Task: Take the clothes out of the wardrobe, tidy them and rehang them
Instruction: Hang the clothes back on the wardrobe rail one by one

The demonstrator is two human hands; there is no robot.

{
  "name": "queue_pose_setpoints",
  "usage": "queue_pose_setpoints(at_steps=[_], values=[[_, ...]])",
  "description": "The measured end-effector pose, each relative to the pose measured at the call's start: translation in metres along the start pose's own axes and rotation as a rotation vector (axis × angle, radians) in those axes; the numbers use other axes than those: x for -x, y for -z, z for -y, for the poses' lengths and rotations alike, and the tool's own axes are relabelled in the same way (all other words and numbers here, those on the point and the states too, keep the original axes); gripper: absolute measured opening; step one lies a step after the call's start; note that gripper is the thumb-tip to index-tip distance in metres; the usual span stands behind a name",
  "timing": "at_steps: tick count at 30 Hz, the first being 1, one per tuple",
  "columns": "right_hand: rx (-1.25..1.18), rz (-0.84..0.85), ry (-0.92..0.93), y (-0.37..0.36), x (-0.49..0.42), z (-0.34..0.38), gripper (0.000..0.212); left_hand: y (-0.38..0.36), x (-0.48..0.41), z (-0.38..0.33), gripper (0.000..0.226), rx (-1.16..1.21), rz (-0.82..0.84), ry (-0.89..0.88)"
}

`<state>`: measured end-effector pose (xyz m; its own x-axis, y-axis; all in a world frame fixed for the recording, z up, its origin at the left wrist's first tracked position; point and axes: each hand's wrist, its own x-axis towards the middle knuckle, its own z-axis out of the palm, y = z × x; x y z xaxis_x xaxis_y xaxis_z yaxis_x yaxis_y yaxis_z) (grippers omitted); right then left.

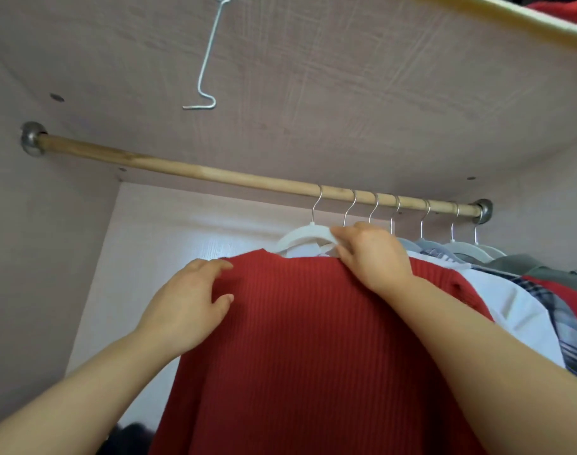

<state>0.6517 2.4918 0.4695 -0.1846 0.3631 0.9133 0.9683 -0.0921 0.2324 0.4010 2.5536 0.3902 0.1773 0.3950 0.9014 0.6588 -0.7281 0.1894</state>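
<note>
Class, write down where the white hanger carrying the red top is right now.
The white hanger hangs on the wooden rail, right of centre in the head view. It is leftmost in the row of hangers and is pinched by the right hand.

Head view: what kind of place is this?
Most likely the inside of a wardrobe: a wooden rail runs wall to wall under a board, a red ribbed top hangs from it on a white hanger, and more hung clothes crowd the right end.
</note>
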Motion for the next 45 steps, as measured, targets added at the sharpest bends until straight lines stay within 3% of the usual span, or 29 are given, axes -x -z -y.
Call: queue_pose_setpoints(at_steps=[10, 16, 22, 26, 30, 33, 38, 45], values=[[0.028, -0.047, -0.047, -0.008, 0.012, 0.006, 0.033, 0.006, 0.014, 0.017, 0.048, -0.035, 0.040, 0.052], [-0.001, -0.112, 0.096, -0.023, 0.076, 0.056, 0.044, -0.001, 0.054, 0.030, 0.051, -0.066, 0.117, 0.067], [-0.245, 0.202, 0.110, -0.066, 0.216, 0.157, 0.046, -0.025, 0.178, 0.063, 0.060, -0.176, 0.391, 0.191], [-0.407, 0.473, 0.111, -0.088, 0.320, 0.217, 0.051, -0.033, 0.292, 0.084, 0.061, -0.240, 0.612, 0.370], [-0.519, 0.861, 0.130, -0.095, 0.410, 0.261, 0.051, -0.020, 0.402, 0.096, 0.058, -0.248, 0.750, 0.533], [-0.619, 0.968, 0.155, -0.097, 0.456, 0.285, 0.053, -0.004, 0.469, 0.092, 0.061, -0.300, 0.838, 0.683], [-0.739, 1.077, 0.346, -0.088, 0.496, 0.320, 0.053, 0.033, 0.543, 0.060, 0.053, -0.403, 0.796, 0.988], [-1.002, 1.128, 0.735, -0.045, 0.542, 0.361, 0.054, 0.090, 0.628, -0.043, 0.062, -0.622, 0.687, 1.429]])
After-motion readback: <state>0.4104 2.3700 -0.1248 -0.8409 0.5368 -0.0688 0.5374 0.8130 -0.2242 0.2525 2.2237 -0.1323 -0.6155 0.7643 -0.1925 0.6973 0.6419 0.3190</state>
